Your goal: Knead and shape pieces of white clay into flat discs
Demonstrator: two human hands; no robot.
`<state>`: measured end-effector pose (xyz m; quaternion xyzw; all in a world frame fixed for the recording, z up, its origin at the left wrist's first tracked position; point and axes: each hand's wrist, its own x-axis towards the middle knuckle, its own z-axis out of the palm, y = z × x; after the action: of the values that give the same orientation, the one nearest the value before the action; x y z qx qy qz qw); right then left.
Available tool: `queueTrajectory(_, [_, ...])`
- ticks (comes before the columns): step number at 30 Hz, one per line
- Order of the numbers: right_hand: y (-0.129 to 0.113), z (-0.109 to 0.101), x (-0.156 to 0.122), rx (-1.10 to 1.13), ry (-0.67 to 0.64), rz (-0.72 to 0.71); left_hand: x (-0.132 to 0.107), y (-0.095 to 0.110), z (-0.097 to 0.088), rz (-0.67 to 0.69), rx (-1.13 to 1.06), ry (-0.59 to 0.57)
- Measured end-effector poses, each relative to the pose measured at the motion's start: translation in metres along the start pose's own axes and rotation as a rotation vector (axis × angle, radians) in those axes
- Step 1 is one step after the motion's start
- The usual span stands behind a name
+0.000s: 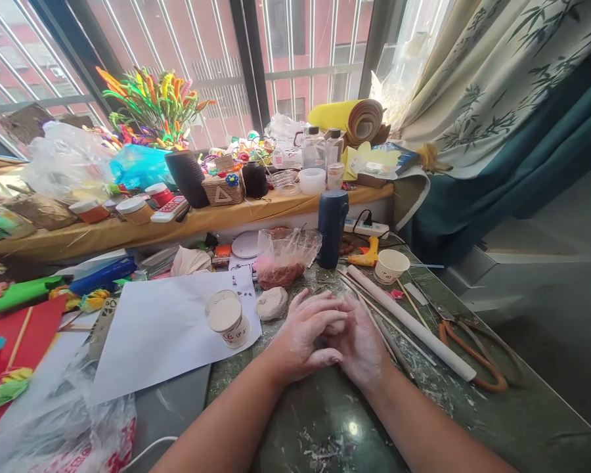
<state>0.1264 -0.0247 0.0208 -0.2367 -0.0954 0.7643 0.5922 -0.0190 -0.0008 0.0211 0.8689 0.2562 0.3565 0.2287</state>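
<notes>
My left hand [303,332] and my right hand [362,341] are pressed together over the dark green tabletop [335,420], fingers closed around a small pale lump of clay [335,326] that barely shows between the palms. Both hands are dusted white. A second pale clay lump [272,303] lies just beyond my left hand. A clear plastic bag [285,255] with reddish-brown material sits behind it. A small white lidded jar [229,322] stands on a white paper sheet [162,328] to the left.
A long white roller [414,322], thin wooden sticks [389,315] and orange-handled scissors [473,351] lie to the right. A paper cup [391,265], yellow glue gun [367,253] and dark blue bottle [331,226] stand behind. A cluttered wooden sill [128,230] runs along the window.
</notes>
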Motion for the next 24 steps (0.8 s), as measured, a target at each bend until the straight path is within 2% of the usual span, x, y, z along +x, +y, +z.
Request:
queueTrajectory(4, [-0.006,-0.005,0.000,-0.099,-0.031,-0.057,-0.009,-0.008,-0.001,-0.072,-0.022,0.283])
queueTrajectory(7, [-0.001,-0.005,0.000,-0.104,-0.035,-0.020,-0.012,-0.011,-0.002,-0.082,0.004,0.374])
queueTrajectory(9, [0.004,-0.004,-0.001,-0.114,0.018,-0.042,-0.009,-0.006,-0.003,-0.026,0.012,0.342])
queueTrajectory(11, [0.007,-0.001,-0.002,-0.116,0.019,-0.074,-0.005,0.002,-0.003,0.068,0.032,0.234])
queueTrajectory(14, [0.006,0.007,-0.009,-0.102,-0.164,0.004,0.000,0.010,-0.005,0.133,0.128,0.136])
queueTrajectory(16, [0.003,0.013,-0.014,-0.097,-0.310,0.099,0.001,0.009,-0.007,0.061,0.172,0.161])
queueTrajectory(18, [0.002,0.016,-0.016,-0.108,-0.377,0.146,-0.001,0.005,-0.008,-0.072,0.144,0.235])
queueTrajectory(22, [0.008,0.012,-0.012,-0.130,-0.330,0.137,-0.007,-0.005,-0.005,-0.348,-0.114,0.466])
queueTrajectory(24, [0.012,0.007,-0.009,-0.141,-0.291,0.120,-0.010,-0.008,0.000,-0.411,-0.283,0.540])
